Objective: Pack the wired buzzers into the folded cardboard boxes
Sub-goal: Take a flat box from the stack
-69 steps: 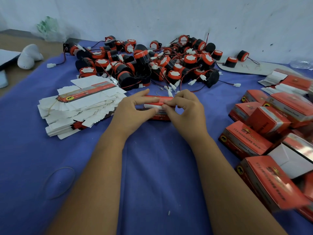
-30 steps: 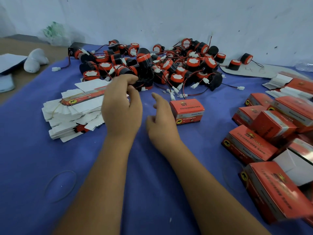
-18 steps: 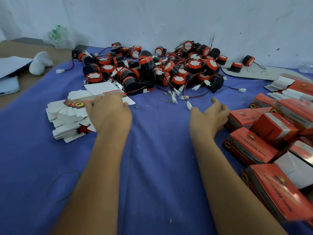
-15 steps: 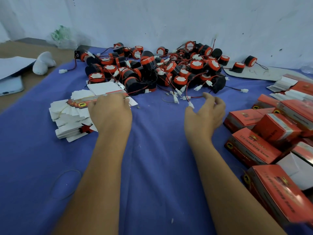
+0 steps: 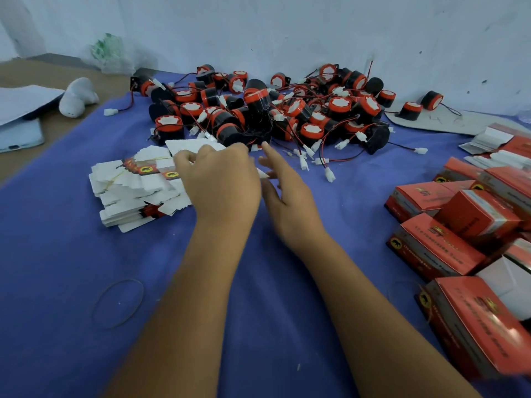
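Observation:
A heap of black-and-red wired buzzers [image 5: 275,110] lies at the back of the blue cloth [image 5: 86,268]. A stack of flat white and red box blanks [image 5: 135,185] sits at the left. My left hand [image 5: 221,182] grips one flat blank [image 5: 195,146] lifted off the stack's right end. My right hand [image 5: 287,193] is just beside it with fingers spread, its fingertips touching the blank's right corner. Closed red boxes [image 5: 436,248] are piled at the right.
A rubber band [image 5: 117,304] lies on the cloth near left. A white object [image 5: 77,96] and papers [image 5: 26,101] sit on the brown floor at far left. More flat blanks [image 5: 494,142] lie at far right, a white wall behind.
My right hand swung from the red boxes at the right back to the middle, beside my left hand. My left hand has lifted a blank off the stack. Earlier a closed box was pushed right.

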The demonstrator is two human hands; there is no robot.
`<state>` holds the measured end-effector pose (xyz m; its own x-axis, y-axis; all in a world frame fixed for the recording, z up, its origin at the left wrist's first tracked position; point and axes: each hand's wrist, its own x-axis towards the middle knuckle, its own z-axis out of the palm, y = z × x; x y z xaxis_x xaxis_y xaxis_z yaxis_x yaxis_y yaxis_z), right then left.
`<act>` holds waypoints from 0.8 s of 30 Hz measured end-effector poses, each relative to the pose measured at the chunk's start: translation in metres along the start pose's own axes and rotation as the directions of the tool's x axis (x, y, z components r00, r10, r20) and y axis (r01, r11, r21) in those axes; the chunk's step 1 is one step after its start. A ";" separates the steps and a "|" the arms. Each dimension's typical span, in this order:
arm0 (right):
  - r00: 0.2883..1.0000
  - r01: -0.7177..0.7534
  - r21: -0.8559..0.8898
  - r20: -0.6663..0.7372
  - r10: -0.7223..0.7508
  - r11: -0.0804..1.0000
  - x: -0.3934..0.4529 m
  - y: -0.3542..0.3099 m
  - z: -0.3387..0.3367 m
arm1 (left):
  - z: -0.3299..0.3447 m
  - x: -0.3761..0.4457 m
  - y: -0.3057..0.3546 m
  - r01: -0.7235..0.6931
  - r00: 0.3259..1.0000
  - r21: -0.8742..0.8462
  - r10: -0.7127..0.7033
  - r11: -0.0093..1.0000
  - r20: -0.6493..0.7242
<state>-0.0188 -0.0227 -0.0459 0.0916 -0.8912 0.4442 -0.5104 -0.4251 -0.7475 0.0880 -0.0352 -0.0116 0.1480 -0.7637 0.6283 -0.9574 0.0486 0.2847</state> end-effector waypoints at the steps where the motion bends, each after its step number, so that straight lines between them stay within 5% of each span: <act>1: 1.000 0.000 0.033 0.014 -0.001 0.999 0.000 0.000 0.000 | -0.001 -0.002 0.006 -0.022 1.000 -0.006 0.022 1.000 0.019; 5: 0.988 -0.028 -0.051 -0.150 0.020 0.998 0.001 0.003 -0.008 | 0.000 -0.014 0.024 -0.183 0.983 -0.049 0.184 0.982 0.015; 10: 0.925 -0.173 -0.044 -0.350 0.147 0.984 0.000 0.014 -0.037 | 0.001 -0.024 0.035 -0.368 0.922 -0.303 0.303 0.879 -0.240; 13: 0.861 -0.249 0.104 -0.431 0.269 0.963 -0.001 0.017 -0.048 | 0.006 -0.025 0.035 -0.247 0.962 -0.557 0.135 0.793 -0.236; 16: 0.853 -0.227 0.241 -0.419 0.312 0.944 -0.002 0.018 -0.057 | 0.017 -0.019 0.028 -0.023 1.000 -0.778 0.011 0.627 -0.022; 18: 0.887 -0.194 0.249 -0.368 0.278 0.949 -0.004 0.018 -0.060 | 0.023 -0.015 0.023 0.058 0.993 -0.854 0.061 0.517 0.104; 24: 0.941 -0.168 0.102 -0.279 0.191 0.980 -0.006 0.022 -0.058 | 0.029 -0.011 0.021 -0.003 0.979 -0.894 0.186 0.449 0.090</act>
<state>-0.0797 -0.0171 -0.0366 -0.2496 -0.8757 0.4133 -0.4287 -0.2828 -0.8580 0.0591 -0.0439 -0.0335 -0.0552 -0.7959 0.6029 -0.2083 0.5997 0.7726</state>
